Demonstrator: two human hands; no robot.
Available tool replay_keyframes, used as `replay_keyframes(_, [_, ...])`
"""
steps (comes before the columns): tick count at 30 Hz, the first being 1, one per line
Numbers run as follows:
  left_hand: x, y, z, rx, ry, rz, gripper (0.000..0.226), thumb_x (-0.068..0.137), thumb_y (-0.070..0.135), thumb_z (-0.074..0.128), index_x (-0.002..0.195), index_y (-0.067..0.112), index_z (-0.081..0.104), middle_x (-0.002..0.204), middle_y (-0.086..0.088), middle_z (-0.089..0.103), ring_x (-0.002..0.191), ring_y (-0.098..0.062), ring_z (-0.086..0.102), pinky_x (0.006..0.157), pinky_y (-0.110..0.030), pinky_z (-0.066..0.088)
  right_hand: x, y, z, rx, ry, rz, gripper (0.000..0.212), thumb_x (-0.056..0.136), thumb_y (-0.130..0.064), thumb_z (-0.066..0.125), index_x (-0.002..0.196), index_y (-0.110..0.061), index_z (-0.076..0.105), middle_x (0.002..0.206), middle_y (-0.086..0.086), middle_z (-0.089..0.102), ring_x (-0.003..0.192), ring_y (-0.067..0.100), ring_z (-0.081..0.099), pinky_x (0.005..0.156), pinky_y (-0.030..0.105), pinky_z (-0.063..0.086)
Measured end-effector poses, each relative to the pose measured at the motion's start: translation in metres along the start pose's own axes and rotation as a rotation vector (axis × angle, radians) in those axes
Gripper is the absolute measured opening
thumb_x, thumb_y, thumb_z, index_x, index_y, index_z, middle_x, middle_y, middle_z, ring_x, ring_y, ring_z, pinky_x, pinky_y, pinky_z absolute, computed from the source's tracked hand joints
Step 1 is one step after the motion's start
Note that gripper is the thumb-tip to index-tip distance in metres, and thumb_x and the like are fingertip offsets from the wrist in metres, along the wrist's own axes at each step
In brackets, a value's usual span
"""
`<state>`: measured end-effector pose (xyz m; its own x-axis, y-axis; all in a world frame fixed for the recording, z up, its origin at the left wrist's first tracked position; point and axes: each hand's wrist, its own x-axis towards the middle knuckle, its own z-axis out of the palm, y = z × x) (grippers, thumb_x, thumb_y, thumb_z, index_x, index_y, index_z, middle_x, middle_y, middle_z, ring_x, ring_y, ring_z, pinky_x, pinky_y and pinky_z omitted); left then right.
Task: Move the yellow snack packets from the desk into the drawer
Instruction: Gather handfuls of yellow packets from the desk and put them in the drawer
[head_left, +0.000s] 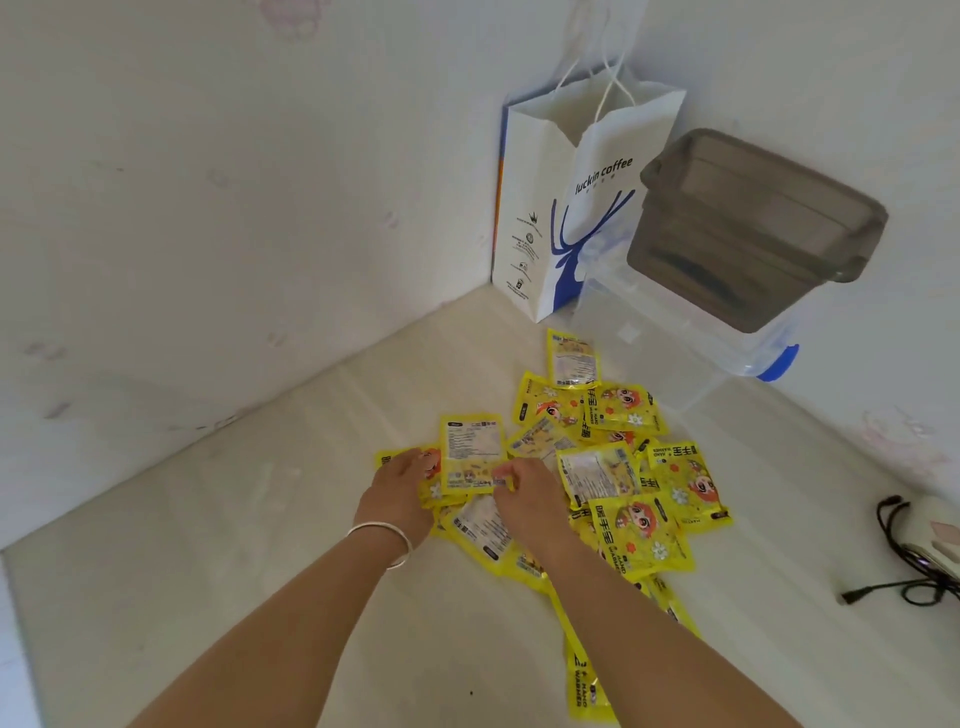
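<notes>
Here, your two hands work at the near edge of a loose heap of yellow snack packets spread across the pale worktop, in the corner where two white walls meet. Your left hand, a silver bangle on its wrist, lies over the packets at the heap's left edge, fingers bent down onto them; whether it actually grips one you cannot tell from this angle. Your right hand pinches the lower right corner of a face-down packet, whose printed white label shows upward, lying on top of the heap between your two hands. The rest of the packets overlap one another, some showing a cartoon face, others their label side, and a few trail toward you beneath your right forearm. All of the packets in view lie on the worktop; no drawer is in view.

Behind the heap, a white paper bag with a blue deer mark and the words "luckin coffee" stands upright in the corner. Just beside it, to the right, a smoky grey lidded box sits on top of a clear plastic box with a blue clip. At the far right edge, a black cable lies coiled on the worktop.
</notes>
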<state>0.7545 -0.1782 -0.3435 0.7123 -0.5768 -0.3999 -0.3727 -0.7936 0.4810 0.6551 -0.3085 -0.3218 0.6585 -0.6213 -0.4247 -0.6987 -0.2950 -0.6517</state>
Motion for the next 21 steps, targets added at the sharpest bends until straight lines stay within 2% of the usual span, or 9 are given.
replay_keyframes(2, [0.005, -0.001, 0.003, 0.125, -0.016, 0.044, 0.072, 0.086, 0.021, 0.056, 0.148, 0.033, 0.021, 0.159, 0.004, 0.012, 0.145, -0.021, 0.018, 0.115, -0.034, 0.029, 0.008, -0.002, 0.003, -0.1, -0.006, -0.032, 0.034, 0.091, -0.014, 0.049, 0.124, -0.021, 0.056, 0.138, -0.002, 0.046, 0.132, 0.019, 0.036, 0.106, 0.032, 0.031])
replay_keyframes(4, [0.01, 0.0, 0.004, 0.154, -0.014, 0.08, 0.073, 0.088, 0.022, 0.054, 0.149, 0.035, 0.016, 0.16, 0.005, 0.004, 0.147, -0.019, 0.012, 0.115, -0.034, 0.027, 0.017, -0.004, 0.007, -0.183, -0.04, -0.036, 0.046, 0.093, -0.019, 0.047, 0.139, -0.023, 0.043, 0.15, 0.001, 0.034, 0.141, 0.021, 0.024, 0.113, 0.034, 0.022])
replay_keyframes(6, [0.015, 0.002, 0.004, 0.179, -0.014, 0.12, 0.074, 0.089, 0.019, 0.052, 0.149, 0.037, 0.013, 0.16, 0.006, 0.001, 0.147, -0.019, 0.01, 0.112, -0.035, 0.032, 0.024, -0.006, 0.011, -0.296, -0.098, -0.013, 0.055, 0.094, -0.023, 0.044, 0.147, -0.027, 0.031, 0.159, 0.001, 0.019, 0.146, 0.025, 0.012, 0.117, 0.04, 0.016])
replay_keyframes(8, [0.019, 0.002, 0.004, 0.242, -0.015, 0.169, 0.074, 0.09, 0.016, 0.05, 0.149, 0.039, 0.011, 0.16, 0.006, 0.0, 0.146, -0.022, 0.011, 0.109, -0.037, 0.037, 0.029, -0.01, 0.016, -0.381, -0.154, -0.022, 0.056, 0.095, -0.025, 0.042, 0.149, -0.032, 0.026, 0.161, -0.003, 0.012, 0.147, 0.026, 0.008, 0.117, 0.044, 0.014])
replay_keyframes(12, [0.026, 0.001, 0.0, 0.405, -0.034, 0.208, 0.064, 0.097, 0.019, 0.039, 0.151, 0.028, 0.007, 0.16, 0.009, 0.0, 0.145, -0.028, 0.015, 0.111, -0.037, 0.033, 0.03, -0.013, 0.028, -0.392, -0.169, -0.133, 0.056, 0.095, -0.017, 0.042, 0.145, -0.04, 0.031, 0.157, -0.011, 0.022, 0.145, 0.021, 0.014, 0.117, 0.04, 0.016])
replay_keyframes(16, [0.028, -0.002, -0.004, 0.452, -0.028, 0.251, 0.058, 0.098, 0.027, 0.034, 0.151, 0.024, 0.011, 0.16, 0.007, 0.007, 0.142, -0.028, 0.021, 0.113, -0.036, 0.029, 0.031, -0.01, 0.024, -0.303, -0.187, -0.158, 0.055, 0.095, -0.016, 0.047, 0.146, -0.031, 0.033, 0.153, -0.006, 0.034, 0.142, 0.021, 0.022, 0.117, 0.036, 0.021])
replay_keyframes(19, [0.029, -0.003, -0.006, 0.399, -0.002, 0.25, 0.055, 0.097, 0.022, 0.037, 0.149, 0.025, 0.019, 0.158, 0.007, 0.017, 0.138, -0.026, 0.029, 0.106, -0.035, 0.037, 0.028, -0.006, 0.011, -0.309, -0.241, -0.157, 0.069, 0.089, -0.021, 0.058, 0.149, -0.026, 0.024, 0.15, -0.001, 0.035, 0.141, 0.023, 0.026, 0.114, 0.037, 0.028])
replay_keyframes(21, [0.031, -0.001, -0.009, 0.317, 0.026, 0.219, 0.052, 0.096, 0.018, 0.038, 0.146, 0.026, 0.027, 0.154, 0.006, 0.028, 0.133, -0.024, 0.037, 0.1, -0.035, 0.042, 0.024, -0.001, 0.003, -0.402, -0.251, -0.152, 0.083, 0.084, -0.027, 0.065, 0.151, -0.025, 0.017, 0.154, -0.001, 0.027, 0.144, 0.024, 0.02, 0.115, 0.038, 0.026])
